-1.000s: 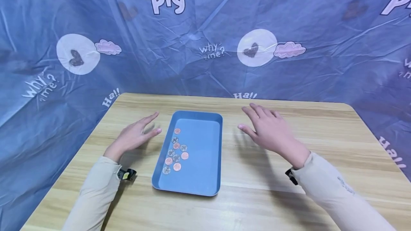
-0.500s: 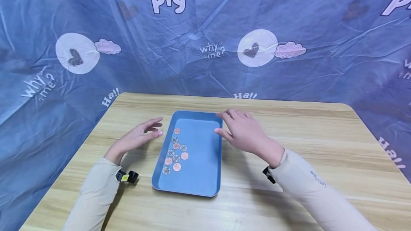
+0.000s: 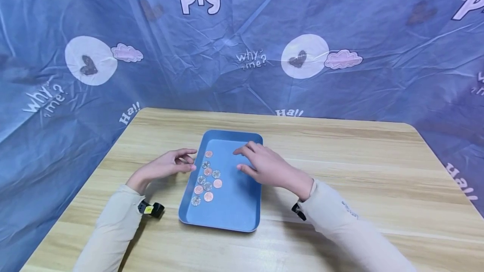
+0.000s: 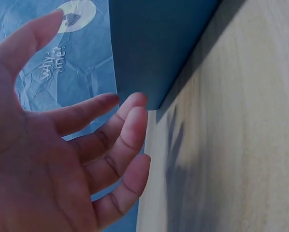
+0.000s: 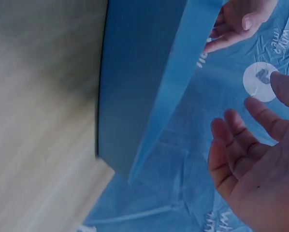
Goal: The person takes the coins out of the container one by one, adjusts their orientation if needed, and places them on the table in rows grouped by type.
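Now the right hand [image 3: 266, 166], empty and loosely spread, has moved over the tray [image 3: 234, 209], apparently bringing the coins [image 3: 207, 186] along its left side within reach; the left hand [image 3: 164, 166], relaxed, empty, waits alongside.

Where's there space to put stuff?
Past the right sleeve, the table is bare to its far right corner. The blue tray has room at its near right corner. Its left side is crowded with coins, the left hand beside it.
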### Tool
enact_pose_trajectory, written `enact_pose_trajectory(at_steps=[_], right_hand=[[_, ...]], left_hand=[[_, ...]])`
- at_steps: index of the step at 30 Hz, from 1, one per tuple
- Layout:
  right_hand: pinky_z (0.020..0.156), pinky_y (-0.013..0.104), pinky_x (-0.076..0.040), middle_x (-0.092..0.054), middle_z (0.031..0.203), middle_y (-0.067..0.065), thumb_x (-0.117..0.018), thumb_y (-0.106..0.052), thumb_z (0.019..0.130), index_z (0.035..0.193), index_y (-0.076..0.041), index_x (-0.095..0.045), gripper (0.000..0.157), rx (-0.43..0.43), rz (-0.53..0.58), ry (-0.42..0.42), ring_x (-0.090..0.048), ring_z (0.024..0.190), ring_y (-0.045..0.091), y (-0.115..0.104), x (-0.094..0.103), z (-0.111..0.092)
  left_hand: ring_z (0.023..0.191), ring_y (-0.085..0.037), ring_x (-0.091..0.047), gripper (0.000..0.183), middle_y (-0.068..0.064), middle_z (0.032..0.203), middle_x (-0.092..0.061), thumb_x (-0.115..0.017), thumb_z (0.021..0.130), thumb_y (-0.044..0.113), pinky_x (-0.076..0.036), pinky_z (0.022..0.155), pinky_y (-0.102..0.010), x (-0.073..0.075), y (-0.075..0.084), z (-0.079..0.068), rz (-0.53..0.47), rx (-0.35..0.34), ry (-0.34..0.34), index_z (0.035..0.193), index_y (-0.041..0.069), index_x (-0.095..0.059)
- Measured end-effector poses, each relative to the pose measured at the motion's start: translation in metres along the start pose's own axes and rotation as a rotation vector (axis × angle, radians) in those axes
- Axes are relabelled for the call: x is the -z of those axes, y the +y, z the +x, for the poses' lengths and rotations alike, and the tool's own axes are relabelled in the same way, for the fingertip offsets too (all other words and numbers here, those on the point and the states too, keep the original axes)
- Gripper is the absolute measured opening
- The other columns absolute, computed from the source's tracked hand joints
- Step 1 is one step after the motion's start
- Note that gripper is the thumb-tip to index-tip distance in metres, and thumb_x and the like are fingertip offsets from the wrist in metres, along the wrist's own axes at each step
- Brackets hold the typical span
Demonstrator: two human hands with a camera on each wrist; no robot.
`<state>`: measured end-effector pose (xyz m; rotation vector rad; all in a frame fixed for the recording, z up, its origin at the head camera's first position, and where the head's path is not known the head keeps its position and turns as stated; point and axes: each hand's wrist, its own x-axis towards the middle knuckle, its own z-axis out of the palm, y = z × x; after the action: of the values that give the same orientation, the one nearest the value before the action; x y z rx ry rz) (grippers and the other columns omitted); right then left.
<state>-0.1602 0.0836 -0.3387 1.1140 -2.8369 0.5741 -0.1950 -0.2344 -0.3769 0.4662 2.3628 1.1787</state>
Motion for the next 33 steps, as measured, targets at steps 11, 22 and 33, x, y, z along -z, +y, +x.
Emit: enact_pose_trajectory(at_steps=[11, 22, 33], right_hand=[[0.086, 0.036, -0.049, -0.059, 0.117, 0.009, -0.057, -0.024, 0.098, 0.129, -0.01, -0.056, 0.034, -0.053, 0.278, -0.203, -0.058, 0.1, 0.021, -0.005, -0.028, 0.009], [0.085, 0.028, -0.048, -0.061, 0.11, 0.005, -0.058, -0.013, 0.096, 0.122, -0.012, -0.061, 0.027, -0.011, 0.24, -0.351, -0.057, 0.095, 0.015, -0.014, -0.046, 0.028], [0.088, 0.026, -0.048, -0.061, 0.106, 0.001, -0.058, -0.013, 0.096, 0.12, -0.018, -0.062, 0.025, -0.049, 0.249, -0.411, -0.058, 0.098, 0.013, -0.014, -0.06, 0.038]], left_hand=[[0.082, -0.016, -0.054, 0.076, -0.016, 0.106, -0.059, -0.072, 0.084, 0.016, -0.045, 0.064, -0.024, 0.0, -0.008, 0.002, -0.052, -0.014, -0.043, 0.146, -0.005, -0.033], [0.084, -0.017, -0.055, 0.073, -0.019, 0.108, -0.06, -0.074, 0.082, 0.012, -0.047, 0.067, -0.024, 0.0, -0.01, 0.002, -0.064, -0.006, -0.043, 0.142, -0.006, -0.037], [0.083, -0.014, -0.057, 0.075, -0.019, 0.11, -0.06, -0.073, 0.081, 0.01, -0.049, 0.07, -0.023, 0.001, -0.012, 0.002, -0.103, -0.011, -0.07, 0.143, -0.007, -0.034]])
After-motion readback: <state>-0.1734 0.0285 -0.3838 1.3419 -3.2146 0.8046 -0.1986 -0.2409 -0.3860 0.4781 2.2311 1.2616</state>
